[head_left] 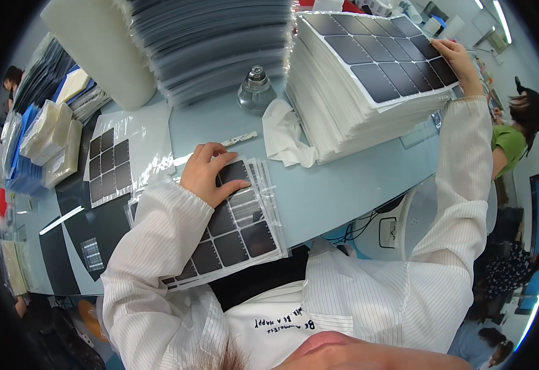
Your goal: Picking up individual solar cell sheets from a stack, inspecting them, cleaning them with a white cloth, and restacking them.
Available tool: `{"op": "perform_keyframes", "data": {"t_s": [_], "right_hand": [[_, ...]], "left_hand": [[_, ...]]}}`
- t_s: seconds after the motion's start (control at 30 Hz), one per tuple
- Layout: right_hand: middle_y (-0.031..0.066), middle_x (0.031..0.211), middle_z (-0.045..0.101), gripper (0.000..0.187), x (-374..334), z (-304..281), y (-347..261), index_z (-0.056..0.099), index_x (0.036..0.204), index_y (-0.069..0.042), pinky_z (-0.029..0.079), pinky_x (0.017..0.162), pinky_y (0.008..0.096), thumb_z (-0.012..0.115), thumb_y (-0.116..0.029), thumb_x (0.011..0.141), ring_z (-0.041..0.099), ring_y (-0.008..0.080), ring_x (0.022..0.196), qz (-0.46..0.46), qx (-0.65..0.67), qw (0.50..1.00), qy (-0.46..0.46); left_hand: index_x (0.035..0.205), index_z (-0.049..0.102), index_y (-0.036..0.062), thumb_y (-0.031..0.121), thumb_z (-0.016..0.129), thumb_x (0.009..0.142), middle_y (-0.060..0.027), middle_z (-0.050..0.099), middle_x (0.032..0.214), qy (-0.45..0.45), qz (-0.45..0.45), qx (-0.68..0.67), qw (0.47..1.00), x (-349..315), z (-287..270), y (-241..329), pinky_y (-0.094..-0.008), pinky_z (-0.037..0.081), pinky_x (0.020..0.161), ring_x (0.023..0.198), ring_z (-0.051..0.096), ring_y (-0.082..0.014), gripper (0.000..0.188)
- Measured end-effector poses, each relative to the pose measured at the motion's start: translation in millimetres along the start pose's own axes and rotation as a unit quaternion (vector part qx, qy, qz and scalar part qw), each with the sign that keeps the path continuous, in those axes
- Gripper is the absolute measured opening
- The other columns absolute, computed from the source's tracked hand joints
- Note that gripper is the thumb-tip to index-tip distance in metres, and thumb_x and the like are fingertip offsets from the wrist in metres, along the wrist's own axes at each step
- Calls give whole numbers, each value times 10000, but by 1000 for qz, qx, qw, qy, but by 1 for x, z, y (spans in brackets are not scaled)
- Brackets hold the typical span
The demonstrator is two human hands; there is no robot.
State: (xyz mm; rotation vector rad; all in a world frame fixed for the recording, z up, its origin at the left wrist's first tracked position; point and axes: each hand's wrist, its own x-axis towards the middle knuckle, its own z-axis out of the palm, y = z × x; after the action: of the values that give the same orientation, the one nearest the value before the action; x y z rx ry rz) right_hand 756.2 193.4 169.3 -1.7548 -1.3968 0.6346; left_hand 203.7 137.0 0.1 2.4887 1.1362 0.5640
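My right hand (461, 66) reaches out to the far right and pinches the edge of the top sheet of dark square stickers (377, 55). That sheet lies on a tall stack of white-edged sheets (337, 117). Close to my body, my left hand (209, 176) rests on a lower pile of similar sticker sheets (226, 237), its thumb and fingers apart. Clear plastic film shows along this pile's right side. My left hand covers part of the pile's upper end.
A crumpled white cloth (288, 132) and a glass bottle with a metal top (257, 89) stand beside the tall stack. Behind are bundled grey plastic sheets (214, 49) and a white roll (100, 52). Another sticker sheet (110, 163) lies left. A person in green (508, 145) is at right.
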Motion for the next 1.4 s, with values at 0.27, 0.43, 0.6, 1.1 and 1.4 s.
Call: {"op": "perform_keyframes", "data": {"t_s": [0.27,0.43,0.6,1.1,1.4], "right_hand": [[22,929,637,333,-6,5,-26,648,1023,-68,446,692,227,519,-346,892,574,102,835,-46,-317,946,56],[60,1103,588,388,28,9,-6,581,1159,-108,379,901,289,470,-383,909,522,176,1021,-257,-353,900,-15],[163,998,619,253,45,36,-8,568,1098,-70,459,660,423,458,-201,911,611,318,828,-414,-345,842,31],[105,1269,498,490,55,43,-12,524,1241,-213,282,1033,372,367,-524,896,413,261,1223,-151,-326,930,-75],[114,1260,485,750,-31,25,-24,424,1309,-105,363,923,232,366,-672,821,456,180,1158,132,-217,967,28]], "left_hand": [[1053,609,48,286,762,662,-116,517,1044,3,-15,-14,1000,-1,0,3,-344,456,817,967,510,-271,482],[1048,610,44,281,763,663,-110,527,1008,0,-2,-31,1000,1,1,2,-337,458,793,926,509,-265,478],[1051,611,54,266,777,638,-110,522,1000,20,-10,-41,999,-3,3,2,-334,460,774,911,502,-257,493],[1061,602,91,255,786,629,-123,498,1048,12,-16,-56,998,-3,4,-1,-340,461,806,954,516,-278,497],[1038,594,35,235,779,636,-122,503,1036,23,-22,-68,997,-6,7,-8,-341,451,816,953,511,-280,486]]}}
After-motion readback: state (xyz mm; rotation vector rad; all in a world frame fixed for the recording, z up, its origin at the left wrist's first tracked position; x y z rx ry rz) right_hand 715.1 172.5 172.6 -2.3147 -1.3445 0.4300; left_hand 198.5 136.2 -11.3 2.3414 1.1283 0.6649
